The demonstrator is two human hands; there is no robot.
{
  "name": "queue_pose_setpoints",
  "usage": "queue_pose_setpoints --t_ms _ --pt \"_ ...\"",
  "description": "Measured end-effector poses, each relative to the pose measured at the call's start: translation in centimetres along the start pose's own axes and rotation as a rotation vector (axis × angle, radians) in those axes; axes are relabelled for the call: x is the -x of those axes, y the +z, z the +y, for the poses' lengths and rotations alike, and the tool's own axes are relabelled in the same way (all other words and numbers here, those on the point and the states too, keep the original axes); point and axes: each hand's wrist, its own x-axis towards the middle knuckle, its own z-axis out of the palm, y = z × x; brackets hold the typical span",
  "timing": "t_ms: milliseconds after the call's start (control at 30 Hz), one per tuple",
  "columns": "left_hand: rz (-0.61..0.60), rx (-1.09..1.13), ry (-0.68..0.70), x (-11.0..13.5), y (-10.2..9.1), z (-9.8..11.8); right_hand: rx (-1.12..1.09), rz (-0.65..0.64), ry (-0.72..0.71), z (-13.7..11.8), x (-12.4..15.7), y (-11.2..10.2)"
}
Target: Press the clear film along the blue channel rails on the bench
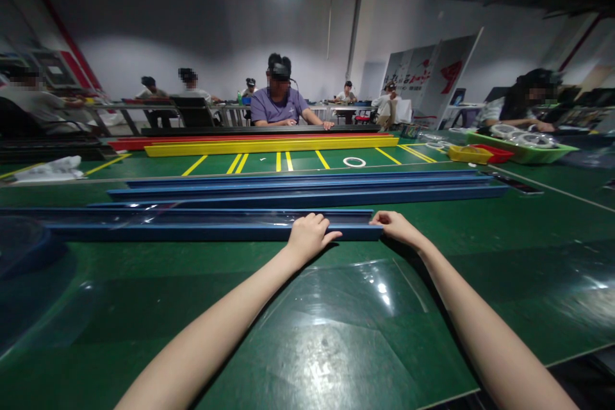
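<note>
A long blue channel bar lies across the green table right in front of me, wrapped in clear film. My left hand rests on its near edge close to the right end, fingers curled over the rim. My right hand pinches the bar's right end, fingers closed on the corner. A sheet of clear plastic film lies flat on the table between my forearms.
Two more long blue bars lie just behind. Farther back are a yellow bar, a red bar, a white tape ring, and yellow, red and green trays at right. People sit at tables beyond.
</note>
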Motion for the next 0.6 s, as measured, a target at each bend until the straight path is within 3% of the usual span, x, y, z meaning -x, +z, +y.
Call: queue_pose_setpoints --t_ms 300,600 --pt "-0.152 0.059 -0.070 -0.7 -1.1 -0.3 0.004 -0.003 -0.006 -0.1 0.0 -0.1" --pt "-0.322 0.268 0.014 -1.6 -2.2 -2.1 -0.019 -0.015 0.015 -0.5 0.3 -0.2"
